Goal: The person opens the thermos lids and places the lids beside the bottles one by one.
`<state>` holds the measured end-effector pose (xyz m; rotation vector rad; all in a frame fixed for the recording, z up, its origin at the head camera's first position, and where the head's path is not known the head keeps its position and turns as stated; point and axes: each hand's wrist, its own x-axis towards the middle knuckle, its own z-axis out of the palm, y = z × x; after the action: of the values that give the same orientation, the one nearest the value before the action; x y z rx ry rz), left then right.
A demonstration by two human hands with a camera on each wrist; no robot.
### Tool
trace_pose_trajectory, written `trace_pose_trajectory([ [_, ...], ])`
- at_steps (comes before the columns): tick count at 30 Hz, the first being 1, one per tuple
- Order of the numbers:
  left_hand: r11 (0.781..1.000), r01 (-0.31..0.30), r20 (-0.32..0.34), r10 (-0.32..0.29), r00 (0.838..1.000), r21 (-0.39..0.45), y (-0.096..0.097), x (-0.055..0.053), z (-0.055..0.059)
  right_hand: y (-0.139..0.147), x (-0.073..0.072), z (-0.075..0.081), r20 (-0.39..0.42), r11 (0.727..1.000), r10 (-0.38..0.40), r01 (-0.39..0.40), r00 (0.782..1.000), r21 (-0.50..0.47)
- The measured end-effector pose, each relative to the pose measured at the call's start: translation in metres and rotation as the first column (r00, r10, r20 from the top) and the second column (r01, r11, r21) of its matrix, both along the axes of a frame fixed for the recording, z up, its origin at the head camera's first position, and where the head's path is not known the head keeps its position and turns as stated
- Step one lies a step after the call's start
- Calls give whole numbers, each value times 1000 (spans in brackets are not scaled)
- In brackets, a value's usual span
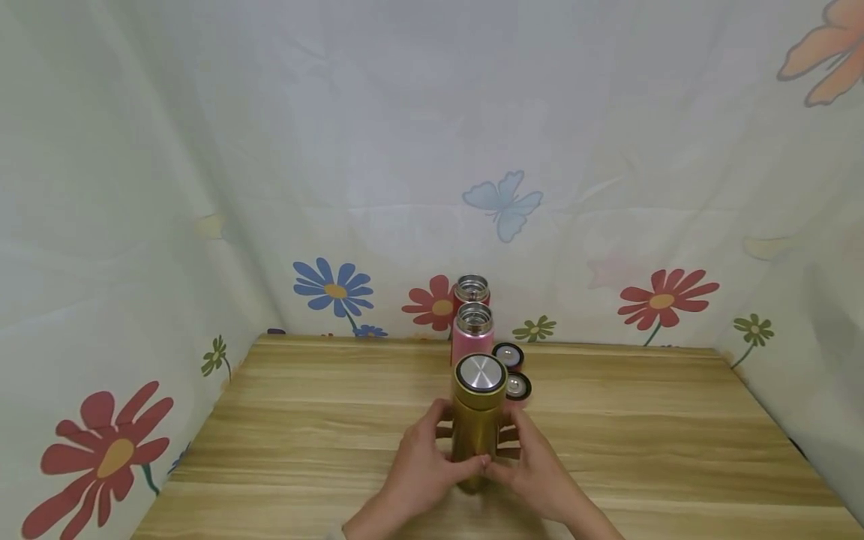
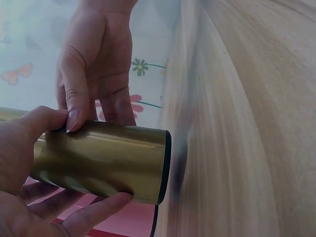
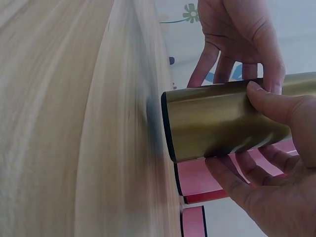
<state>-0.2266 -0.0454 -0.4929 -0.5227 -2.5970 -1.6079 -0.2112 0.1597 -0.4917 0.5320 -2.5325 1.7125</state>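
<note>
A gold thermos bottle (image 1: 475, 431) with a brushed-steel disc on its capped top stands upright between both hands. My left hand (image 1: 420, 466) grips its left side, and my right hand (image 1: 538, 471) grips the right. The thumbs meet across its near face, while the fingers curl round the sides. Its dark-rimmed base comes close to the table in both wrist views; whether it touches, I cannot tell. Just behind it is a lidless pink thermos bottle (image 1: 470, 343), partly hidden. Farther back, a lidless red thermos bottle (image 1: 464, 298) shows mostly its steel neck.
Two lids lie upturned right of the bottles: one lid (image 1: 508, 355) farther back, another lid (image 1: 517, 386) nearer. The wood-grain table (image 1: 324, 420) extends to both sides. A flower-printed white curtain (image 1: 378, 187) encloses its back and sides.
</note>
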Motion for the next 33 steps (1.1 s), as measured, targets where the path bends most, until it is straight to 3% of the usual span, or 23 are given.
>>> trace_pose_trajectory([
  [7, 1000, -5, 19, 6, 1000, -28, 0, -1, -3, 1, -2, -5, -19, 1000, 26, -26, 999, -11],
  [13, 999, 7, 47, -5, 999, -38, -1, -2, -5, 2, -3, -10, 20, 1000, 27, -27, 999, 8],
  [24, 996, 35, 25, -33, 999, -88, -1, -2, -6, 3, 0, -10, 17, 998, 1, -2, 1000, 60],
  [33, 991, 53, 22, -51, 998, -122, -2, -1, -3, 2, -1, -12, -1, 999, 32, -32, 999, 39],
])
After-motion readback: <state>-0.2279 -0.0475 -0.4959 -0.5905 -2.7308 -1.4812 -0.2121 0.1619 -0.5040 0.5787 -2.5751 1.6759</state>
